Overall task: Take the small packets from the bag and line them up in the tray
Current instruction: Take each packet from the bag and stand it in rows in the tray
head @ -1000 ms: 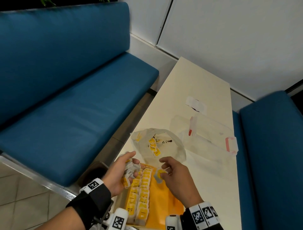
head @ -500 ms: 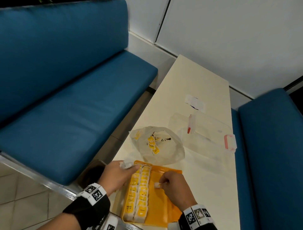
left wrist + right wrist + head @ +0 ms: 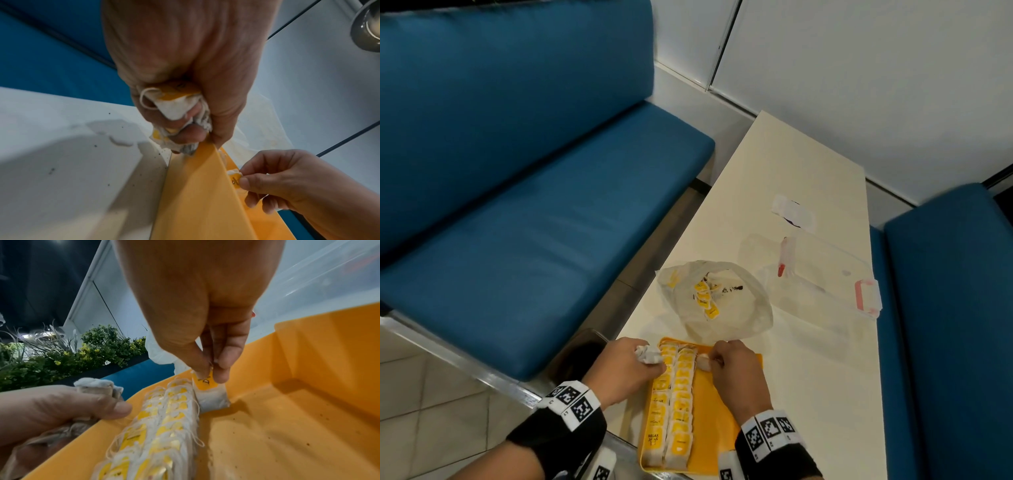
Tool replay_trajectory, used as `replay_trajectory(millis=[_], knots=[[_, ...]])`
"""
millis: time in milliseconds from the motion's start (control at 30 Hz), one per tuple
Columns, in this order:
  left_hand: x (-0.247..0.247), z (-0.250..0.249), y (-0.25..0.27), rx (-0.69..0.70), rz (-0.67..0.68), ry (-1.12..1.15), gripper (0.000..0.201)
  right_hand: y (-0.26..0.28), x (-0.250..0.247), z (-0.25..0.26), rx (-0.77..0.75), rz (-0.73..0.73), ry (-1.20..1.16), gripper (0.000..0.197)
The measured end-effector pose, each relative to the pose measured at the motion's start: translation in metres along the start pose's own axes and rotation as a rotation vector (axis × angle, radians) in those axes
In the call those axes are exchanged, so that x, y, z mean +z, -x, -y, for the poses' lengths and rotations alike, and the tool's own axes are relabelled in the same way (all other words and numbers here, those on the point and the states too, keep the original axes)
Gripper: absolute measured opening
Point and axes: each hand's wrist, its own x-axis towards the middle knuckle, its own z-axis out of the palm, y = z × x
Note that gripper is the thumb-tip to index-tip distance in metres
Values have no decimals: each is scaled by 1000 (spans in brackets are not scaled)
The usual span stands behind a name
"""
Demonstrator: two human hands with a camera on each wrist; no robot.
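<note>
Packets first, from the left: the left hand (image 3: 631,368) sits at the left wall of the shallow orange plastic tray (image 3: 736,421), its fingers (image 3: 191,133) curled tight round a crumpled bunch of small white paper packets with yellow tags (image 3: 174,105), strings dangling loose from the fist. Inside the tray, two rows of lined-up white-and-yellow packets (image 3: 674,401) run along its left side, standing on edge and leaning on one another. Just right of them, at the far end, the right hand (image 3: 736,371) pinches a single white packet with a yellow tag (image 3: 207,391) by its top edge between thumb and fingertips (image 3: 222,373), its bottom touching the tray floor beside the second row.

These packets look very light, soft and easily crushed, with thin paper skins and thread that likely snags on neighbours. The top edge, at the stiffer yellow tag, seems the safest place to pinch, gently, so that the pouch hangs straight. A loose packet probably topples without a neighbour to lean on.

Beyond the tray, on the cream tabletop (image 3: 774,171), the crinkled translucent plastic bag (image 3: 722,308) lies open with a few packets inside. Further right rests a clear plastic lid with pink clips (image 3: 835,274).
</note>
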Motion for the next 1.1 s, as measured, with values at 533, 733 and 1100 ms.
replay_trajectory(millis=[533, 733, 1100], knots=[[-8, -4, -1, -7, 48, 36, 19, -12, 11, 7, 98, -114, -115, 11], [-11, -7, 1, -16, 96, 84, 18, -17, 14, 5, 120, -135, -102, 13], [-33, -40, -3, -289, 138, 935, 43, 7, -10, 9, -4, -157, -269, 9]])
